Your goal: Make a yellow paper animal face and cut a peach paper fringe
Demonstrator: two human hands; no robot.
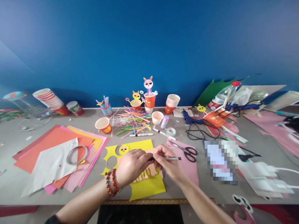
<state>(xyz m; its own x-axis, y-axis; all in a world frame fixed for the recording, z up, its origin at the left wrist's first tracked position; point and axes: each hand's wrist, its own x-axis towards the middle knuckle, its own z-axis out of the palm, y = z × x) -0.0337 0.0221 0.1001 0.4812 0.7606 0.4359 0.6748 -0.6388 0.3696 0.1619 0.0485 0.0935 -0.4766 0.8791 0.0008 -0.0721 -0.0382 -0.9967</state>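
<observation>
My left hand [132,166], with a red bead bracelet on the wrist, is closed at the dark end of a pen [171,158]. My right hand [167,163] grips the white barrel of the same pen. Both hands hover over a yellow paper sheet [144,186] with cut-out holes and a small orange paper piece with yellow fringes [149,174]. A small yellow face cut-out [123,149] lies just left of the hands. Black-handled scissors [188,152] rest on pink paper [191,169] to the right.
A stack of coloured papers [49,149] with a tape ring [77,154] lies at left. Paper cups [103,125], coloured straws [133,121], animal cup figures [149,96], a marker [141,135], tape roll [171,131] and a blue glue gun [188,117] with cables fill the back.
</observation>
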